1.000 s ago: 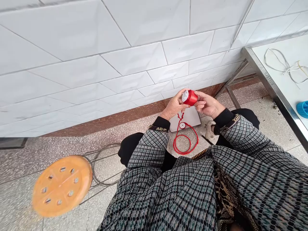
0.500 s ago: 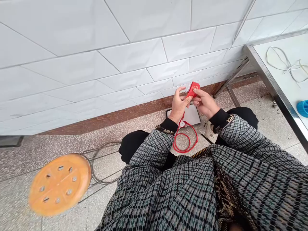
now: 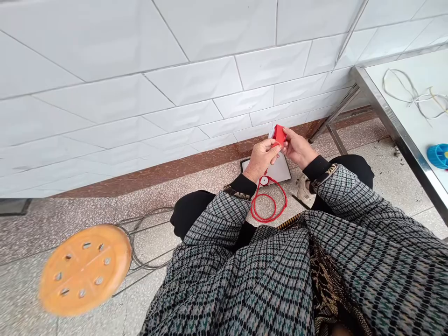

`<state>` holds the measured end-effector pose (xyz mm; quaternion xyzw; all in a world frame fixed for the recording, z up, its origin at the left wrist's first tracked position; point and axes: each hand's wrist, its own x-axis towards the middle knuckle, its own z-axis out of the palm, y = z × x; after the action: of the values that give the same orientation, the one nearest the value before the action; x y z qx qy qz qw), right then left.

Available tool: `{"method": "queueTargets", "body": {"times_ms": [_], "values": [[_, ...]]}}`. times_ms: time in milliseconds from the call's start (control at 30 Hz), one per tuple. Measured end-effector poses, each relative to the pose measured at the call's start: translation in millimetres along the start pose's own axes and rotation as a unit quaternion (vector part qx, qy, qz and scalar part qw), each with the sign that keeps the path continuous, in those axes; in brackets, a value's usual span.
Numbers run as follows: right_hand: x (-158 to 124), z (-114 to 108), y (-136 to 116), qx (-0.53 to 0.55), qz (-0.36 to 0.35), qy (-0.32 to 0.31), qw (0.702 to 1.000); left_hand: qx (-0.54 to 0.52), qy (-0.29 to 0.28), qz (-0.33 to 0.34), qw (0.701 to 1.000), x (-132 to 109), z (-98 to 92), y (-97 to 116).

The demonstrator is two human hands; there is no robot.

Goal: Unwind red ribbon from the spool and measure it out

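Note:
A small red packet [image 3: 279, 134] with a white part along its left side is held up in front of the wall. My left hand [image 3: 262, 157] pinches its lower edge between thumb and fingers. My right hand [image 3: 297, 147] grips the packet from the right, fingers partly hidden behind it. Below the hands a loop of red cord [image 3: 257, 212] hangs or lies over the floor; I cannot tell whether it joins the packet. Beside the cord, a round white disc [image 3: 264, 180] rests over a flat white panel with a dark edge [image 3: 283, 169].
At the right stands a metal-edged table [image 3: 392, 105] carrying tangled wires [image 3: 415, 95] and a blue plastic piece [image 3: 437, 155]. An orange round stool [image 3: 84, 268] with metal legs is at lower left. A white tiled wall [image 3: 210, 70] rises directly ahead.
The red packet has turned in my hands and sits slightly lower. My left fingers have moved from its left side to its lower edge. The cord stays nearly in place.

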<state>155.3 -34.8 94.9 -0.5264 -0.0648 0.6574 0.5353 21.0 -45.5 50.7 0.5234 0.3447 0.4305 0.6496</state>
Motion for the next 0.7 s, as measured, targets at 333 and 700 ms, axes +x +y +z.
{"method": "queueTargets", "body": {"times_ms": [333,700], "values": [[7,-6,17,-0.090,-0.024,-0.011,0.996,0.103,-0.045,0.000,0.994,-5,-7.7,3],[7,-7,7,-0.083,-0.011,-0.003,0.997,0.041,-0.044,0.007,0.998,-3,-13.4,-2]]}}
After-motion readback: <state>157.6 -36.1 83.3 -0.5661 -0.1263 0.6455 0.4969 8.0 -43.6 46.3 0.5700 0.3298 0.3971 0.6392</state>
